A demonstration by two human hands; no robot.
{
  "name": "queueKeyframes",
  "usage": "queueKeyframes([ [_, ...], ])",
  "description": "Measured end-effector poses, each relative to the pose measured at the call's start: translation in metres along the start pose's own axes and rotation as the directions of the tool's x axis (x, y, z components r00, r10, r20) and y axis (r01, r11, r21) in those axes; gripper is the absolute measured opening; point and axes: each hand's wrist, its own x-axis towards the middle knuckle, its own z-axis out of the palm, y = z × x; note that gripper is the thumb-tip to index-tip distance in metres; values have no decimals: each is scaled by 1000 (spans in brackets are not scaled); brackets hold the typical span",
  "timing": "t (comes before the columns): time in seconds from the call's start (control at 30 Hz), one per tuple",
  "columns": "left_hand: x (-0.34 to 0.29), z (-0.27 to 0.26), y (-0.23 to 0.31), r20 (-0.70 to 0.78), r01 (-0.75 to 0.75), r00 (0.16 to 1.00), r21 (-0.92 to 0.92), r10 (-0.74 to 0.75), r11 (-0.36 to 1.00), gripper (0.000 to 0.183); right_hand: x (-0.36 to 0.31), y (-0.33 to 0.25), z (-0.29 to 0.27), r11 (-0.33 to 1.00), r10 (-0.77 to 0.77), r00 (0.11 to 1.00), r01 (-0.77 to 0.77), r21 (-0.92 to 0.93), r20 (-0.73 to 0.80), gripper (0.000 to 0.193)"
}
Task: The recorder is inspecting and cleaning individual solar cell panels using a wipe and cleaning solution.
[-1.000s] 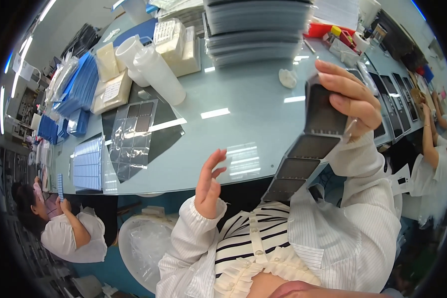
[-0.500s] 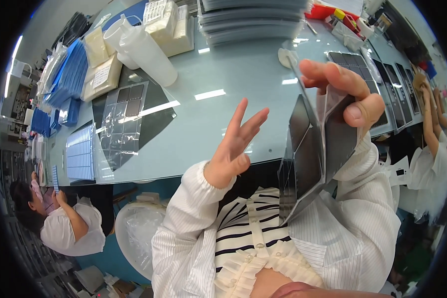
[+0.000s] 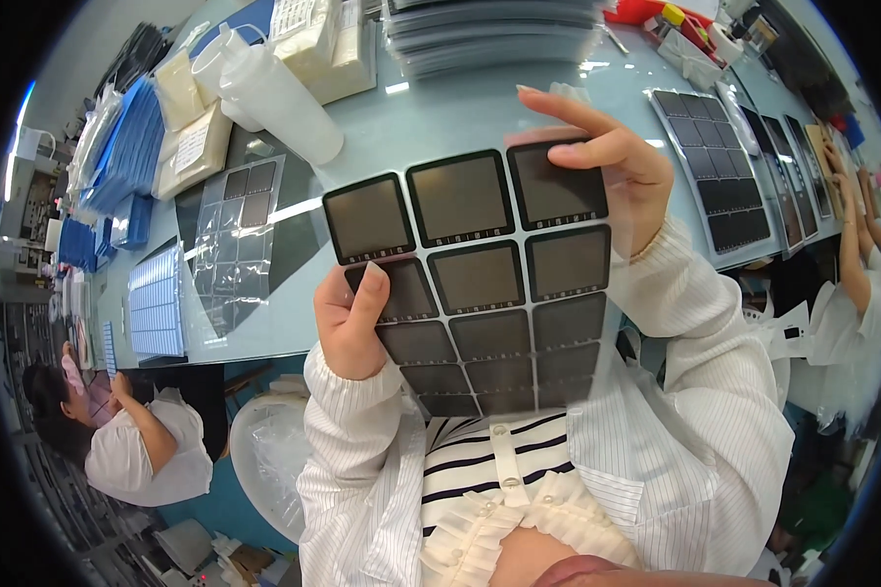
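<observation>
Held sheet of dark squares (image 3: 476,278) up by striped top (image 3: 460,487), near worktop (image 3: 416,122). Pinched left edge in left hand (image 3: 352,325), top right corner in right hand (image 3: 625,161). Saw white bottle (image 3: 282,106) on worktop, to left.

The left forearm (image 3: 354,430) and right forearm (image 3: 700,303) both reach forward in loose sleeves gathered at the wrists. The left grip (image 3: 347,318) sits lower, pinching, its thumb (image 3: 370,291) pointing upward in front and the fingers curled. The right grip (image 3: 625,161) is raised higher and bent inward, its upper digit (image 3: 570,111) stretched leftward, its lower digit (image 3: 579,154) pressing in front.
</observation>
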Motion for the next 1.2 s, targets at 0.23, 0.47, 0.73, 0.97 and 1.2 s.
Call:
queueKeyframes([
  [0.23,-11,5,-8,-112,-125,980,278,162,952,32,-30,-17,9,710,695,608,-664,234,-384,24],
  [0.47,-23,7,-4,-93,-98,986,352,139,931,25,-42,-57,-1,540,841,531,-830,139,-103,7],
  [0.73,-26,16,18,57,-91,996,629,71,772,16,-48,-77,-21,617,781,604,-785,53,-157,5],
  [0.97,-32,28,24,33,-57,998,611,46,790,31,-57,-79,-38,654,754,648,-756,32,-107,21],
  [1.2,-30,33,27,10,-40,999,651,45,758,40,-60,-77,-43,672,740,668,-740,26,-78,21],
])
